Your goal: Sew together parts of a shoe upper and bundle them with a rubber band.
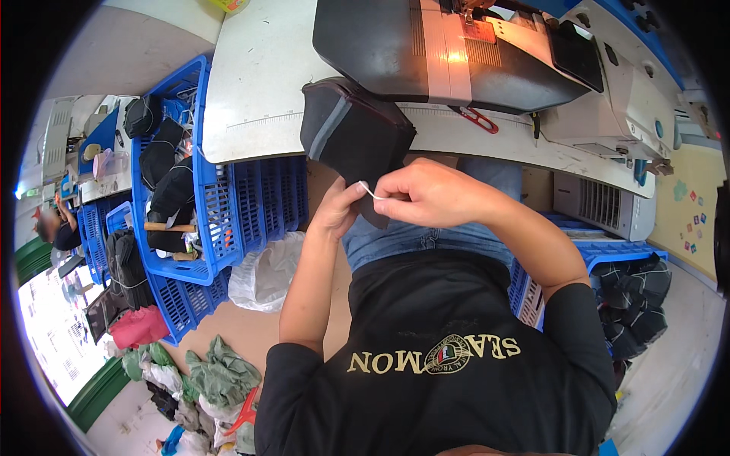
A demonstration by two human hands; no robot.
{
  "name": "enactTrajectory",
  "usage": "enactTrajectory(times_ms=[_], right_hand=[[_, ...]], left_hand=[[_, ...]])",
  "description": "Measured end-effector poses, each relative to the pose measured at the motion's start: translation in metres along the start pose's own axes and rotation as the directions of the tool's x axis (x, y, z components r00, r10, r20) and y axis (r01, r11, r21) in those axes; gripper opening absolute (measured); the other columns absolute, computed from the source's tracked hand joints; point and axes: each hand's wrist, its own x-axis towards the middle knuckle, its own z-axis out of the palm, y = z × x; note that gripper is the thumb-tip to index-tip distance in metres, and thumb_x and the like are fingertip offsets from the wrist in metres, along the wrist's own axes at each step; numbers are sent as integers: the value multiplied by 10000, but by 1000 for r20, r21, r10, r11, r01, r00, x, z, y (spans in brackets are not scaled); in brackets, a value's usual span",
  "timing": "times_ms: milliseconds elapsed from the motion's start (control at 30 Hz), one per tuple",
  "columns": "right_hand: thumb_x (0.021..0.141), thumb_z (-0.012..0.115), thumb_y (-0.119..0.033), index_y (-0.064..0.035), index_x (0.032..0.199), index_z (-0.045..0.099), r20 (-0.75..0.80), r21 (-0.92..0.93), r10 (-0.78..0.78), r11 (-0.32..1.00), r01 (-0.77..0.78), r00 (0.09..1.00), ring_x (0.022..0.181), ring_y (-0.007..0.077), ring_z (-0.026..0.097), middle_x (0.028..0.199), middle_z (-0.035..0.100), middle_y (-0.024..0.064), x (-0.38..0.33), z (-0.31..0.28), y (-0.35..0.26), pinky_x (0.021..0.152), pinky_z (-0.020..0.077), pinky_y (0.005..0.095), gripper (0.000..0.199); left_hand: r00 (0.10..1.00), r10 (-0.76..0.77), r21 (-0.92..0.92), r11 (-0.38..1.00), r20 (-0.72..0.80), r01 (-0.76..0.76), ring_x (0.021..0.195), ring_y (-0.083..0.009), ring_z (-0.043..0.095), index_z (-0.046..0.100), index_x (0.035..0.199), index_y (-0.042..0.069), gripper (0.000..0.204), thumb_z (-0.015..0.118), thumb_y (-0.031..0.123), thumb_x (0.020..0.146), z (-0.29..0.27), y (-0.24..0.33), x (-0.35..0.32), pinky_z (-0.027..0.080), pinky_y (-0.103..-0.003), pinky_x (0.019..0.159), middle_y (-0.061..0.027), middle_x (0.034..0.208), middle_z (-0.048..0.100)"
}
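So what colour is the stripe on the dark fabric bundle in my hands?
Grey, on the black fabric bundle; the head view shows it.

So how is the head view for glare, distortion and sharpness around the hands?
Head view: strong fisheye bend along the white table edge; blown-out daylight at lower left; lamp glare on the sewing machine; left hand, right hand and dark fabric piece are sharp.

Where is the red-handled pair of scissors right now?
In the head view, the red-handled scissors lie on the white table, right of centre, just below the front edge of the black sewing machine and above the right hand.
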Motion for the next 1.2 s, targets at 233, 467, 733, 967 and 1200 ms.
enactTrajectory(times_ms=[233, 467, 733, 967, 1200], right_hand=[[891, 585, -159, -57, 791, 596, -153, 558, 337, 805, -201, 929, 681, 38, 492, 685, 529, -28, -3, -17, -1, 627, 409, 220, 143], [896, 563, -173, -40, 761, 573, -379, 524, 195, 851, 36, 904, 624, 51, 505, 662, 498, -34, -1, -8, 18, 576, 407, 209, 189], [925, 555, -266, -71, 783, 539, -234, 303, 210, 943, -134, 949, 356, 79, 440, 579, 429, -34, 14, 6, 28, 306, 326, 244, 242], [938, 552, -276, -64, 766, 526, -182, 357, 259, 916, -182, 949, 362, 74, 447, 578, 421, -38, 8, 1, 28, 331, 349, 231, 275], [921, 587, -249, -38, 763, 559, -135, 323, 246, 927, -192, 960, 410, 77, 458, 570, 465, -9, 1, 5, 26, 388, 371, 244, 265]], left_hand=[[998, 54, 212, 976, 16, -56, 1091, -205, 549, 441, 1293, -28, 669, 721, 104, 700, -8, -5, -2, 417, -322, 953, -97, 1174, 572], [995, -71, 316, 948, 68, 46, 1122, -223, 541, 442, 1310, -23, 768, 762, 168, 639, -48, 0, -16, 397, -338, 993, -105, 1219, 564], [998, 54, -37, 998, -19, -55, 1145, -219, 540, 468, 1293, 15, 807, 835, 315, 641, -49, -19, -2, 439, -339, 980, -80, 1234, 561], [998, 53, 76, 996, -26, -51, 1046, -215, 598, 532, 1210, -16, 571, 748, 145, 707, -37, 1, 4, 498, -337, 903, -120, 1134, 611], [986, 159, -34, 986, -47, -160, 923, -224, 640, 594, 1112, -41, 466, 713, -15, 662, -35, -11, 10, 520, -340, 837, -138, 1041, 653]])
